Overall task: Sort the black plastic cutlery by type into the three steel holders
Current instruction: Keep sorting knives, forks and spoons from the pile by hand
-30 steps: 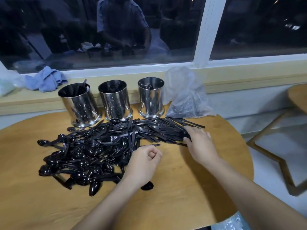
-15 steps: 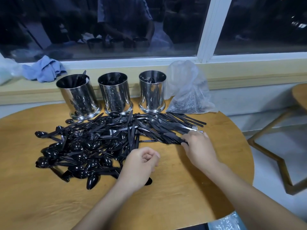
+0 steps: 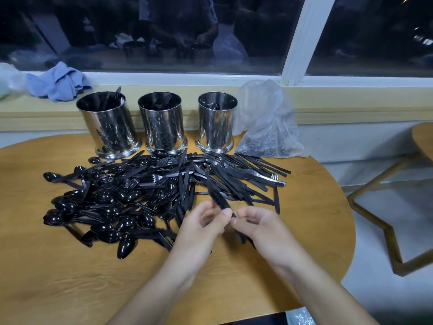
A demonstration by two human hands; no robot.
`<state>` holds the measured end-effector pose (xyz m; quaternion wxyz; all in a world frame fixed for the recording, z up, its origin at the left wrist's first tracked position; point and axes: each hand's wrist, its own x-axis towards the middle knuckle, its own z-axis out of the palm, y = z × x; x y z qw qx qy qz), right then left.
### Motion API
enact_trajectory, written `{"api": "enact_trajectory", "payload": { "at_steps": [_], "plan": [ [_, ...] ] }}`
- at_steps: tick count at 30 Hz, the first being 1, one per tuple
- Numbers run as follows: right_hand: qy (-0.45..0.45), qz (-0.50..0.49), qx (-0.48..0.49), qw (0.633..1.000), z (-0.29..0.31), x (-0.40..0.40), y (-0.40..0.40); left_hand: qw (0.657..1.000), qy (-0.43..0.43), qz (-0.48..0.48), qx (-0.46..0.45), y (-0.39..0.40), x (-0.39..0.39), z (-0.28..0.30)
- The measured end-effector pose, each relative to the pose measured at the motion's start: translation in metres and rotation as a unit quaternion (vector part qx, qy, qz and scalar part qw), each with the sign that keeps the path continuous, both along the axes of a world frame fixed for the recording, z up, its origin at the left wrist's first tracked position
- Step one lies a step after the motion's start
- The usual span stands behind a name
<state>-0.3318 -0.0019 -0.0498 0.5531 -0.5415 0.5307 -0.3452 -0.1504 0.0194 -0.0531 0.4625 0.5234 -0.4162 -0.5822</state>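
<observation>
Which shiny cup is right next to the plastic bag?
The right steel holder, last in the row. The clear plastic bag sits right beside it; the middle holder and left holder stand farther away.

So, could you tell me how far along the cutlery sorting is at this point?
Barely started. Done: a few pieces stand in the left holder, middle holder and right holder. In hand: the left hand and right hand hold a black piece between them, too blurred to name. Left: the large mixed pile on the table.
</observation>
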Motion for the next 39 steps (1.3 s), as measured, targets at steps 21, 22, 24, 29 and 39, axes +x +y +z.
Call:
{"api": "enact_trajectory", "payload": {
  "at_steps": [21,22,24,29,39],
  "plan": [
    [0.589,-0.072,-0.219,0.774,-0.035,-0.032,-0.065,0.982,0.147,0.110,0.055,0.004,0.023,-0.018],
    [0.587,-0.073,-0.225,0.774,-0.035,-0.030,-0.064,0.982,0.144,0.108,0.054,0.005,0.024,-0.019],
    [0.571,-0.077,-0.224,0.786,-0.035,-0.029,-0.061,0.984,0.136,0.102,0.053,0.005,0.024,-0.021],
    [0.464,-0.089,-0.171,0.865,-0.036,-0.030,-0.058,0.988,0.118,0.085,0.048,0.005,0.021,-0.022],
    [0.122,-0.045,-0.055,0.990,-0.008,-0.014,-0.020,0.991,0.109,0.067,0.028,0.003,0.014,-0.019]
  ]
}}
